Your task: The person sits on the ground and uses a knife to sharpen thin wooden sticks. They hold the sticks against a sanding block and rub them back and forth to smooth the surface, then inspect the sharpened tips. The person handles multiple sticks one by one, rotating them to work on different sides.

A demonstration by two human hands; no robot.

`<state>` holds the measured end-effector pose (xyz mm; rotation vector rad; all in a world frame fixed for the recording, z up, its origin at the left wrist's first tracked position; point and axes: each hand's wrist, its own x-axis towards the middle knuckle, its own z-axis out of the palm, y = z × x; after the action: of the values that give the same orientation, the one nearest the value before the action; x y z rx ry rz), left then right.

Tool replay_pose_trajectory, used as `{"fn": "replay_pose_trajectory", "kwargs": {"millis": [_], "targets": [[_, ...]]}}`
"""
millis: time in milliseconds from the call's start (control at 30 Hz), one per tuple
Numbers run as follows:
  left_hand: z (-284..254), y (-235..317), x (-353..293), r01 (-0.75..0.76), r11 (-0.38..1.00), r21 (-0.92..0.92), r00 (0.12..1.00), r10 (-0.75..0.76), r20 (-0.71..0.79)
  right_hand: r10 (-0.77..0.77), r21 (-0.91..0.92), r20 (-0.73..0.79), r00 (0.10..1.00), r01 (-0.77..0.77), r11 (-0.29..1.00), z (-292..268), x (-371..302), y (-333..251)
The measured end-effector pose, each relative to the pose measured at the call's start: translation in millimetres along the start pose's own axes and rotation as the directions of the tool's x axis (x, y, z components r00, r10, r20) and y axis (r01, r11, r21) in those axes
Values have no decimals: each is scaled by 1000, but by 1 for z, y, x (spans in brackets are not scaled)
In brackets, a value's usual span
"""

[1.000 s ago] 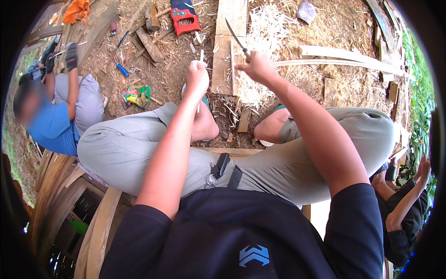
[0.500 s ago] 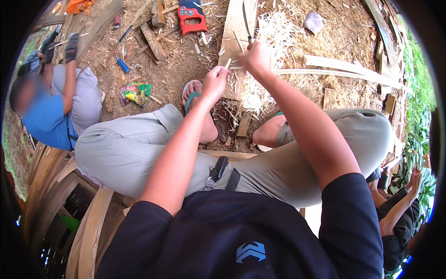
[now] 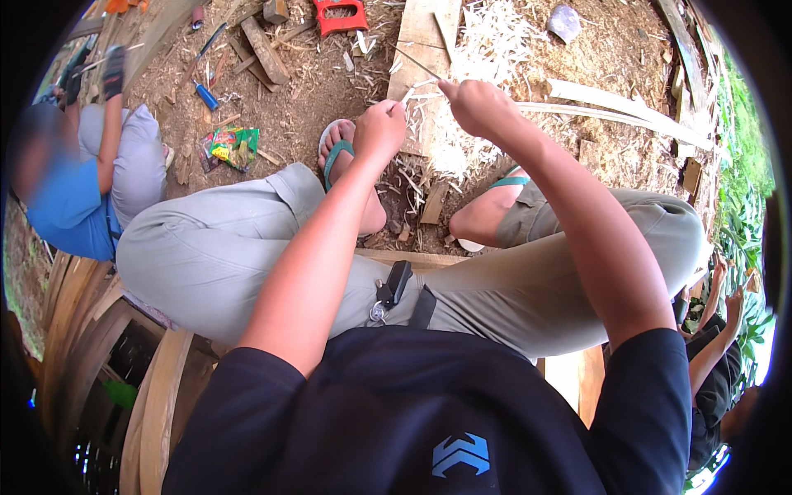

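Note:
Past my feet, my right hand (image 3: 480, 109) is closed around the handle of a knife (image 3: 419, 63). Its thin blade slants up and to the left over a wooden board (image 3: 410, 33). My left hand (image 3: 381, 130) is closed on a thin pale wood stick (image 3: 409, 92), whose end pokes out above the fingers toward the right hand. Most of that stick is hidden in the fist. A narrow gap separates the two hands. Another sliver of wood (image 3: 444, 35) lies on the board, and pale shavings (image 3: 497, 41) are heaped along its right side.
Long split strips (image 3: 610, 92) reach rightward across the ground. A red-handled saw (image 3: 340, 18), a blue-handled tool (image 3: 206, 96), wood blocks (image 3: 266, 51) and a colourful packet (image 3: 233, 144) lie left. A stone (image 3: 563, 23) is far right. People sit at left (image 3: 70, 202) and right (image 3: 716, 363).
The knife has swung from pointing upward to slanting left across the board. My right hand has shifted slightly right and down. The left hand still grips the stick; the whole view has moved slightly.

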<state>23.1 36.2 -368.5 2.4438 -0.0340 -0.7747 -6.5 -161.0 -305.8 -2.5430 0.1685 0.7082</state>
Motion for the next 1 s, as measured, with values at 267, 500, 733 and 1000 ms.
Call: {"fn": "replay_pose_trajectory", "kwargs": {"millis": [267,500,733,1000], "targets": [[-8,-10,11,121,985,121,990,-128,53,66,-70,47,997,-63,996,41,-23,-8],[-5,-15,14,87,991,100,996,-90,26,-156,-161,-102,982,138,977,75,-23,6],[-4,-13,11,73,994,85,997,-76,26,-87,-104,-135,987,73,992,69,-30,-4],[-1,-13,13,59,993,105,998,-60,2,-121,-103,-111,986,110,989,68,-26,3]]}}
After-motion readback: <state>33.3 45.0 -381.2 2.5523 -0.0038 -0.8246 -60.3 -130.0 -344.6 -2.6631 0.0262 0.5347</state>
